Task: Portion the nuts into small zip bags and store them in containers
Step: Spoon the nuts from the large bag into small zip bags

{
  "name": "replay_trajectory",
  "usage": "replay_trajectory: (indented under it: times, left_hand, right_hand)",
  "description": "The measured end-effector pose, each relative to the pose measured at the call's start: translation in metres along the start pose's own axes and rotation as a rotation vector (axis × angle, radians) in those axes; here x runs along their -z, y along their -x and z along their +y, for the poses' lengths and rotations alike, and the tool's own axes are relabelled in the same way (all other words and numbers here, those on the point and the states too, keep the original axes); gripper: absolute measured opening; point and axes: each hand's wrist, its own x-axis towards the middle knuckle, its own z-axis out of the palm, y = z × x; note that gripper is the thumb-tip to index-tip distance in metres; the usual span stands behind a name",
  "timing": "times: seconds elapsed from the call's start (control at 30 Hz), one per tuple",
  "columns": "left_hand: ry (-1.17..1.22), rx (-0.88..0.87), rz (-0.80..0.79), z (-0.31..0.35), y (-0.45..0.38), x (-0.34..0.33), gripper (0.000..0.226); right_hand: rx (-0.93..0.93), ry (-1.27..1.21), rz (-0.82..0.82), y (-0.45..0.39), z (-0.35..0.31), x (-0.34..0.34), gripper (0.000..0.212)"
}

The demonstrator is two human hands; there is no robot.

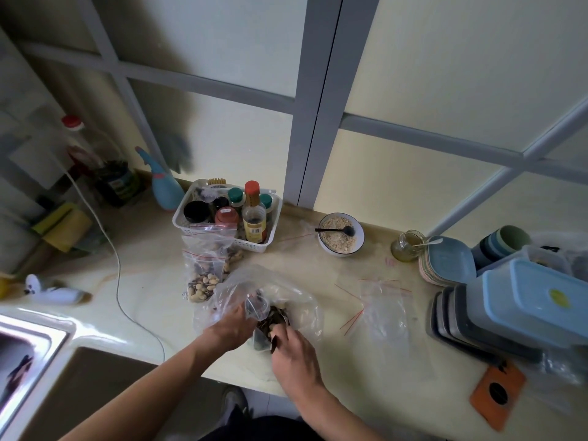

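Observation:
A large clear plastic bag (280,291) of mixed nuts and dark seeds lies on the counter's front middle. My left hand (230,326) grips a small zip bag (254,308) at its mouth, inside the big bag. My right hand (292,354) pinches a bunch of dark seeds and nuts (275,340) right beside that small bag. Two filled zip bags (203,275) of nuts lie behind to the left. Empty zip bags (381,300) with red strips lie to the right. Stacked lidded containers (521,300) stand at the right edge.
A white basket (191,232) of bottles and jars stands behind the filled bags. A bowl of oats with a black spoon (340,235), a small jar (407,246) and stacked plates (445,262) sit further right. A sink (28,351) and a white cable (117,281) are at left.

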Motion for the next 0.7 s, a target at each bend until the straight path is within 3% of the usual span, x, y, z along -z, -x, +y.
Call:
replay_trajectory:
  times: [0.07,0.1,0.2,0.33,0.43,0.63,0.7]
  left_hand:
    - [-0.002,-0.007,0.006,0.018,0.018,0.011,0.042]
    - [-0.03,-0.011,0.011,0.016,0.016,0.008,0.041]
    - [-0.067,-0.072,0.036,0.012,0.018,0.005,0.059]
    - [-0.087,-0.082,-0.001,0.005,0.017,0.001,0.068]
    - [-0.091,-0.07,0.019,0.007,0.022,0.001,0.076]
    - [-0.067,-0.045,0.084,0.01,0.02,0.0,0.069]
    - [-0.041,-0.035,0.002,-0.007,0.004,-0.014,0.072]
  right_hand:
    - [-0.029,0.01,0.001,-0.007,0.0,0.001,0.007]
    - [-0.078,-0.037,0.036,-0.01,0.003,-0.001,0.017]
    - [-0.36,-0.432,0.134,-0.014,0.012,-0.006,0.041]
    - [-0.763,-1.012,0.027,-0.022,0.012,-0.001,0.024]
    - [-0.917,-1.297,0.025,-0.029,0.012,0.008,0.023]
    - [-0.972,-1.321,0.108,-0.033,0.018,0.023,0.023]
    - [-0.951,-1.241,0.136,-0.032,0.024,0.027,0.025]
